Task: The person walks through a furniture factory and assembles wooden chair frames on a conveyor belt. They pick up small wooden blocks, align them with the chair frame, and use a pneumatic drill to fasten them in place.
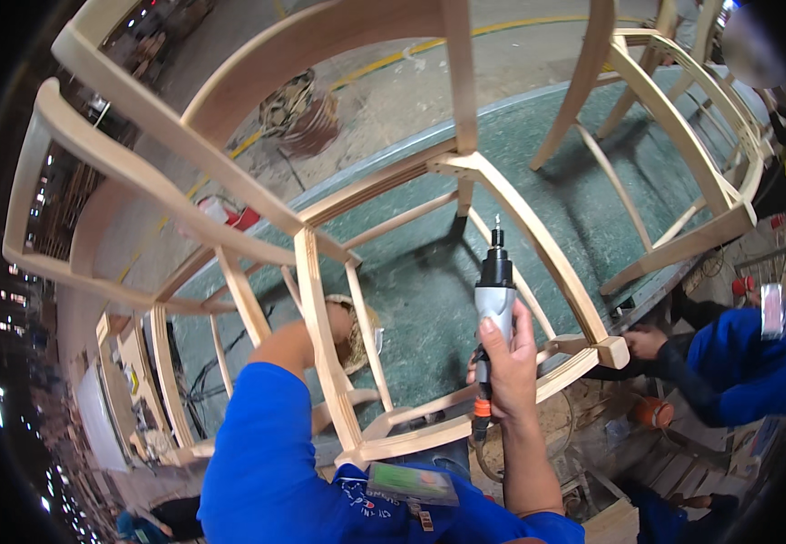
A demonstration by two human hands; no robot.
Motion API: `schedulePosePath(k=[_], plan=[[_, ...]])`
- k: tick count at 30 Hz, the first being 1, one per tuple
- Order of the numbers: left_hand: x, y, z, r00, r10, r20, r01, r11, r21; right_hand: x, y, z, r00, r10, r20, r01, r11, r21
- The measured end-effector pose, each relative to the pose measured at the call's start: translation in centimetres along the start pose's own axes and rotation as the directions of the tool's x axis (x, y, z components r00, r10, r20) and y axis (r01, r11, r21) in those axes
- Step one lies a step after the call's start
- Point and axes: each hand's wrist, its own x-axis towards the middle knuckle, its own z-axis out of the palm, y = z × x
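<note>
- Right hand (pixel 507 363) wrapped tight round the driver (pixel 494 313): fingers closed on the grey body, thumb side toward me, bit pointing up and away. Tool held upright, probably to keep the bit off the wood while it is carried.
- Driver sits inside the chair frame (pixel 320 299), between the near upright and the curved rail on the frame's right side. An orange collar shows below my grip, with a hose or cord dropping from it toward the frame's lower edge.
- Left hand (pixel 343 331) reaches behind the near upright of the frame. It seems to press a tan pad or glove there, perhaps to steady the frame. The upright hides the fingers; I cannot tell how far they are closed or whether they grip anything.
- Frame lies tipped on the green bench (pixel 465 272), legs and rails open like a cage. A second frame (pixel 683 154) stands farther back, to its right.
- Open room: the widest gap is within the frame just above the driver bit, green surface bare there. Rails crowd close on the driver's left.
- Edges: the frame's right corner block juts out past the bench edge, just beside another person's hand (pixel 644 342), blue sleeve. Keep clear of that side.
- Floor beyond the frame's far end shows a yellow line and a coil of something brown.
</note>
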Motion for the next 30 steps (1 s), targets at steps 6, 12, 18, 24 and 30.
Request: schedulePosePath(k=[6,12,18,24,30], plan=[[0.7,4.1,1.8,0.988,0.030,-0.154,-0.019,0.997,0.070,0.3,0.0,0.0,1.000,0.019,-0.023,-0.018,0.998,0.063],[1.7,4.8,3.6,0.905,0.172,-0.389,-0.165,0.985,0.052,0.5,0.1,-0.5,1.000,0.013,-0.027,-0.009,0.992,0.126],[1.5,4.0,3.8,0.956,0.106,-0.274,-0.102,0.994,0.029,0.1,-0.1,-0.1,0.999,0.007,-0.039,0.000,0.986,0.164],[-0.9,2.7,2.3,0.981,0.075,-0.179,-0.061,0.995,0.084,0.0,0.5,-0.5,1.000,-0.017,-0.012,0.018,0.986,0.164],[-4.0,2.5,-0.9,0.995,0.059,-0.086,-0.043,0.984,0.172,-0.3,0.4,-0.5,0.999,-0.038,0.002,0.037,0.977,0.211]])
